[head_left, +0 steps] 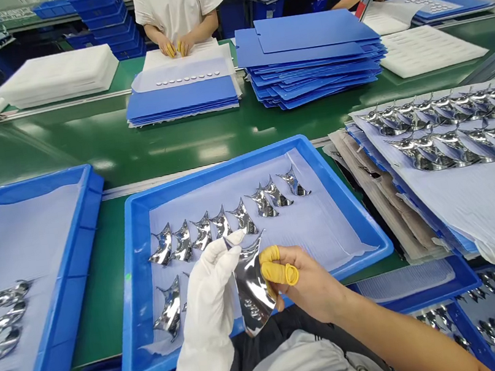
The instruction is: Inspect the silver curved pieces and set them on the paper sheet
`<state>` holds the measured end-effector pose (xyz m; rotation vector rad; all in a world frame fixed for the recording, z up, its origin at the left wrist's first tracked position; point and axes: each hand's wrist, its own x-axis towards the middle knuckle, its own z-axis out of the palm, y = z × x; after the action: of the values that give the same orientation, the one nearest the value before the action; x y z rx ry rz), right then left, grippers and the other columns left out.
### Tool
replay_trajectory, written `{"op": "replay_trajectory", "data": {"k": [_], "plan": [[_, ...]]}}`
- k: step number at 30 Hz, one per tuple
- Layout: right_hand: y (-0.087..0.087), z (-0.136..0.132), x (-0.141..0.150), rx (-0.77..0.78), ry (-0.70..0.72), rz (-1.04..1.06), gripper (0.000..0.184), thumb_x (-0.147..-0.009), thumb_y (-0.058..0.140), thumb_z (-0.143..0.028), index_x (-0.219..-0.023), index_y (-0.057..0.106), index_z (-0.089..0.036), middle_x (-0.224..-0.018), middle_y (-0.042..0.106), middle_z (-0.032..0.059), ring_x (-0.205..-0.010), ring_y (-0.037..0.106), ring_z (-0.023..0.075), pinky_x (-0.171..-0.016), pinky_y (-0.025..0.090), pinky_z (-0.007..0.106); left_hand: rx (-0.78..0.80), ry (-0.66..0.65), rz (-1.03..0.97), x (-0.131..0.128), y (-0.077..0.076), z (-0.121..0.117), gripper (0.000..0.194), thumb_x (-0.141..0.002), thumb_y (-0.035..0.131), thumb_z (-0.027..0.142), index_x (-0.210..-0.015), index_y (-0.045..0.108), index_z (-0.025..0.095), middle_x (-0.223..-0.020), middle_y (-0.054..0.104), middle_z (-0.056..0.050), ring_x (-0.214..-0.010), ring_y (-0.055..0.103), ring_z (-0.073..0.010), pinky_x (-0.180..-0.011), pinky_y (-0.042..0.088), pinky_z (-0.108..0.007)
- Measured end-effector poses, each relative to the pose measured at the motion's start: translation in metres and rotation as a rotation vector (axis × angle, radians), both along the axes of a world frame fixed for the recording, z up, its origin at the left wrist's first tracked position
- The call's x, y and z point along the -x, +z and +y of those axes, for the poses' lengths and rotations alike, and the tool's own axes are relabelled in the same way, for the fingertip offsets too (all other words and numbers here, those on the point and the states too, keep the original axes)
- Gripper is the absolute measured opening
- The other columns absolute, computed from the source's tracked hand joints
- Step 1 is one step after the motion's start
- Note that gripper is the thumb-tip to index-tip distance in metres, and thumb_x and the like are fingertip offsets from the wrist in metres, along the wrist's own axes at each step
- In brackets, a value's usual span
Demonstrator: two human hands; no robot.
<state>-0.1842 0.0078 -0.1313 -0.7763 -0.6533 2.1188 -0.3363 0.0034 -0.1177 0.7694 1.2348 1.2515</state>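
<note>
Between my two hands is a curved, mirror-bright metal piece (252,290) with pointed corners, held above the near edge of a blue tray (240,167). My left hand (208,312), in a white glove, grips its left side with thumb and fingers. Yellow finger cots cover fingertips of my right hand (295,274), which pinches the piece's right edge. In the tray, on a white paper liner (311,238), several similar shiny pieces (201,231) lie in a row. Another shiny piece (169,309) sits nearer me at the left, and my glove partly hides what lies beside it.
At the left is another blue tray (89,215) with shiny pieces. A paper-covered stack (487,205) at the right carries rows of them. Beyond the green bench (175,140) stand blue sheets (312,58) and white foam (59,77). A co-worker (179,9) works opposite. More trays sit below.
</note>
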Motion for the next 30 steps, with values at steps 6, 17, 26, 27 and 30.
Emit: {"op": "replay_trajectory", "data": {"k": [6, 17, 26, 27, 30], "plan": [[-0.009, -0.003, 0.011, 0.331, -0.046, 0.155, 0.033, -0.069, 0.085, -0.035, -0.070, 0.058, -0.015, -0.062, 0.055, -0.0050, -0.047, 0.048, 0.0052, -0.049, 0.043, 0.019, -0.123, 0.043, 0.186, -0.003, -0.004, -0.001, 0.020, -0.085, 0.065, 0.027, -0.101, 0.077, 0.026, -0.104, 0.073, -0.001, -0.098, 0.066, -0.0194, -0.095, 0.052, -0.031], [-0.004, -0.001, 0.009, 0.153, -0.043, 0.075, 0.035, -0.075, 0.081, -0.041, -0.068, 0.057, -0.015, -0.058, 0.054, -0.0047, -0.047, 0.049, 0.0063, -0.047, 0.041, 0.019, -0.148, 0.007, 0.146, 0.003, -0.003, 0.000, 0.022, -0.086, 0.066, 0.040, -0.101, 0.076, 0.028, -0.119, 0.071, -0.001, -0.114, 0.064, -0.0229, -0.106, 0.047, -0.038], [0.004, 0.001, 0.003, -0.179, -0.042, -0.085, 0.026, -0.082, 0.074, -0.037, -0.071, 0.062, -0.016, -0.066, 0.055, -0.0037, -0.053, 0.052, 0.0065, -0.047, 0.045, 0.019, -0.044, 0.070, 0.002, -0.002, 0.014, 0.008, 0.023, -0.083, 0.072, 0.034, -0.103, 0.076, 0.024, -0.114, 0.074, -0.002, -0.108, 0.068, -0.0209, -0.097, 0.053, -0.028], [0.005, 0.001, 0.003, -0.178, -0.037, -0.085, 0.026, -0.081, 0.073, -0.037, -0.071, 0.061, -0.016, -0.066, 0.055, -0.0040, -0.052, 0.052, 0.0063, -0.047, 0.046, 0.019, -0.033, 0.074, 0.009, -0.002, 0.014, 0.007, 0.024, -0.082, 0.072, 0.034, -0.103, 0.075, 0.022, -0.114, 0.074, -0.003, -0.109, 0.068, -0.0222, -0.097, 0.053, -0.030], [0.011, 0.001, 0.004, -0.154, 0.011, -0.057, 0.027, -0.082, 0.073, -0.037, -0.071, 0.059, -0.016, -0.066, 0.057, -0.0043, -0.049, 0.057, 0.0080, -0.046, 0.048, 0.021, 0.023, 0.051, 0.073, -0.001, 0.010, 0.005, 0.031, -0.081, 0.070, 0.039, -0.103, 0.076, 0.018, -0.110, 0.075, -0.008, -0.108, 0.068, -0.0289, -0.092, 0.057, -0.038]]}}
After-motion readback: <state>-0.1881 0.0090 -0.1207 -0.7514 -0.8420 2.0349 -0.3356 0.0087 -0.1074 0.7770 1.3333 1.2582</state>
